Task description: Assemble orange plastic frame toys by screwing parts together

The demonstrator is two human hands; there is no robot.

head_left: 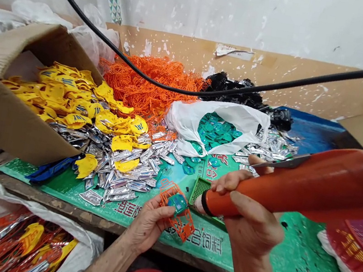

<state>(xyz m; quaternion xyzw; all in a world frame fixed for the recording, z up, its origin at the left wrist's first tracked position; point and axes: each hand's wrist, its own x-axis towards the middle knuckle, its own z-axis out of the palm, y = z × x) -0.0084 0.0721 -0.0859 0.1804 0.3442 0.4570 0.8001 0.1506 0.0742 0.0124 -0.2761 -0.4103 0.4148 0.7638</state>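
Note:
My left hand pinches an orange openwork plastic frame near the table's front edge. A shiny teal plastic piece lies on that frame, under my thumb. My right hand is wrapped round a thick orange-red tool with a black band near its pale tip. What kind of tool it is, I cannot make out. The tip points left and down, close to the right side of the frame; whether they touch, I cannot tell. Partly behind the tip stands a small green basket.
Silver strips and yellow pieces spill from a cardboard box. Behind are orange frames, black parts and a white bag of teal pieces. A black cable hangs across. A red basket stands right.

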